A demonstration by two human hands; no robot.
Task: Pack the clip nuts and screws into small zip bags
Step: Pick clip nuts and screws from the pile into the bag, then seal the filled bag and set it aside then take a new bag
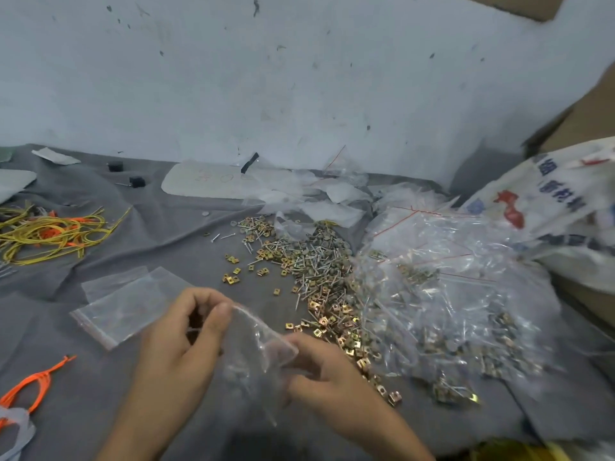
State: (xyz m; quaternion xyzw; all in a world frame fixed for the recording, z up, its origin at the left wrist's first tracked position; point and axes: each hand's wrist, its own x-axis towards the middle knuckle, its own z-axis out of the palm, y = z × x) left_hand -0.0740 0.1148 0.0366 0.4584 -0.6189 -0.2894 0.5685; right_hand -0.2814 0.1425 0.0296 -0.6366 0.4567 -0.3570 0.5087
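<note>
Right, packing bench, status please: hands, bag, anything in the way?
Left hand and right hand pinch one small zip bag. Loose clip nuts and screws piled just right. Nothing in the way.

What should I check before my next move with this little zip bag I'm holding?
1. Grip on the zip bag: ok. The left hand pinches one end of its top edge and the right hand holds the other end.
2. Contents: a few screws seem to show inside; count cannot tell.
3. Zip sealed: cannot tell.
4. Pile of clip nuts and screws close by: ok.
5. Empty bags beside the left hand: ok.
</note>
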